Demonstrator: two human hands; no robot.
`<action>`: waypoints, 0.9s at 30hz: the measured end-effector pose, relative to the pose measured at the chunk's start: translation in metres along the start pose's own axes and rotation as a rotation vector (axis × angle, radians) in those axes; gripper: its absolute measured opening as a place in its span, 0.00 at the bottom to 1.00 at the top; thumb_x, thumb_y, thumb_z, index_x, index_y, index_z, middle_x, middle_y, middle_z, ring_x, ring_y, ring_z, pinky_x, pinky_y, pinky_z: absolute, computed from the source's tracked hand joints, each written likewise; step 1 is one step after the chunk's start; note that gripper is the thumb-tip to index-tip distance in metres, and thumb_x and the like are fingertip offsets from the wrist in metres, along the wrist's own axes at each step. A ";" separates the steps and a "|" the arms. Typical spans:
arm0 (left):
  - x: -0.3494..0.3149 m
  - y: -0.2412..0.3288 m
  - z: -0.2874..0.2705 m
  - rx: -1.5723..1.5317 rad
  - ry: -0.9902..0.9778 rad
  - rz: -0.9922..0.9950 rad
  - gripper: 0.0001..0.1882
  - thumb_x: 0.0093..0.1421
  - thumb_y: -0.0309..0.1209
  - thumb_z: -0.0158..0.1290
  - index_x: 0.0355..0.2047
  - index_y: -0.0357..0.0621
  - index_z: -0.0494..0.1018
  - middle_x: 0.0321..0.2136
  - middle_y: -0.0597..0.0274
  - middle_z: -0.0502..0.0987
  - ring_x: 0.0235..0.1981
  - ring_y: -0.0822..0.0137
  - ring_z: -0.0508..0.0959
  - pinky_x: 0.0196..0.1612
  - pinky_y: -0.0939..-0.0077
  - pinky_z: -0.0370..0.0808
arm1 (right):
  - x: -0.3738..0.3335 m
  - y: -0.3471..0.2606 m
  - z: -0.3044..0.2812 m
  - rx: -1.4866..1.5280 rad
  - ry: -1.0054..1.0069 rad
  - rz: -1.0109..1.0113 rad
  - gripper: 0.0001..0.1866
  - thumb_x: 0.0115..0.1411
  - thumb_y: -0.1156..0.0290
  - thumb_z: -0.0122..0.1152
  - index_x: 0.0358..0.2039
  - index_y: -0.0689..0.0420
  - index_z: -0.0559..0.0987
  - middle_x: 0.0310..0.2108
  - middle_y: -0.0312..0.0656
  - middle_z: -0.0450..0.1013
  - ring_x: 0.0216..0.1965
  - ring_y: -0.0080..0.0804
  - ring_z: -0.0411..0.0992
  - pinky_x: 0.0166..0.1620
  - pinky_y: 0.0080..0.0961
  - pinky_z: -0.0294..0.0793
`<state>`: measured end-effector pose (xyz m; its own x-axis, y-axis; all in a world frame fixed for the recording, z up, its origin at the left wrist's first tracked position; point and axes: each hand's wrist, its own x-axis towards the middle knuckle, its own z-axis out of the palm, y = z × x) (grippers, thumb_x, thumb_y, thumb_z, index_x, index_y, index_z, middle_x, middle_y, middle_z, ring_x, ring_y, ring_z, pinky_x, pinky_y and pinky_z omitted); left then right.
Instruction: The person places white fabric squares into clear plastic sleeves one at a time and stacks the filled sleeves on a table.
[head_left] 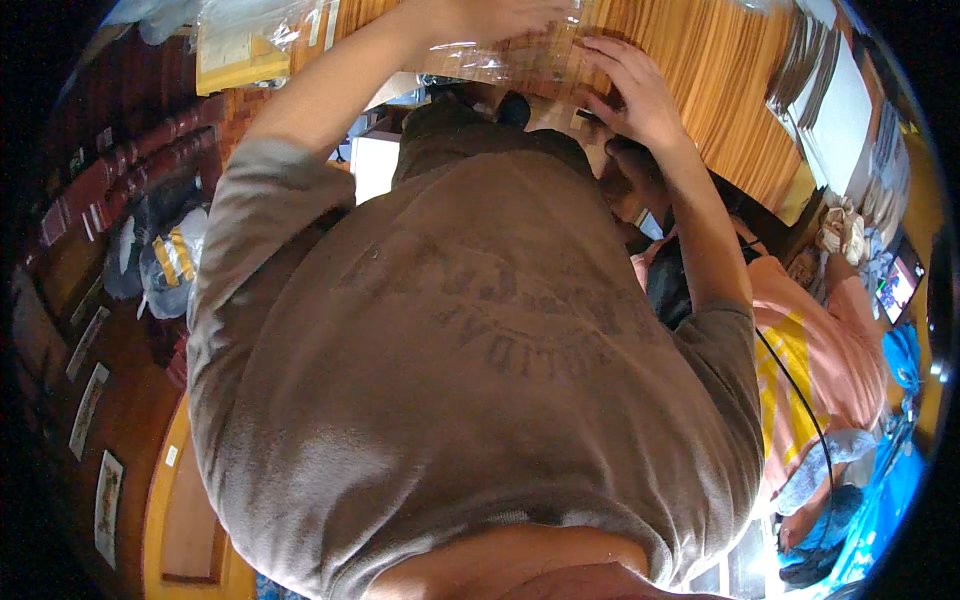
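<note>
A clear, shiny plastic sheet or bag (490, 62) lies wrinkled at the near edge of the wood-grain table (690, 50). My left hand (495, 18) rests over it at the top of the view, fingers stretched out to the right and partly cut off by the frame. To its right, my right hand (638, 92) lies at the table edge, fingers spread toward the plastic's right end. Its thumb stands apart from the fingers, and no held object shows. Whether the fingertips press on the plastic is hard to tell.
At the table's right lie a fanned stack of dark-edged sheets (805, 65) and white sheets (838, 110). A yellow-edged stack (240, 70) under clear plastic is on the left. Close on my right sits a person in an orange shirt (825, 340), near a lit phone (903, 275). Bagged items (170, 260) stand at left.
</note>
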<state>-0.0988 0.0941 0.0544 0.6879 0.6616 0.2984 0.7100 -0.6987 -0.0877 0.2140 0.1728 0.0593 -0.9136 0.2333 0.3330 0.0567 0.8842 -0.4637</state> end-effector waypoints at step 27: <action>-0.100 0.110 -0.018 -0.561 0.297 -0.906 0.11 0.68 0.36 0.62 0.41 0.42 0.85 0.42 0.60 0.86 0.48 0.56 0.82 0.53 0.62 0.79 | -0.039 -0.017 0.043 -0.070 0.195 0.155 0.05 0.64 0.73 0.70 0.40 0.55 0.84 0.49 0.40 0.83 0.55 0.47 0.78 0.58 0.44 0.74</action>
<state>-0.0921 -0.0540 0.0325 -0.1693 0.9515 0.2569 0.7115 -0.0623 0.6999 0.2313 0.1315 0.0192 -0.7973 0.4357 0.4177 0.2240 0.8562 -0.4655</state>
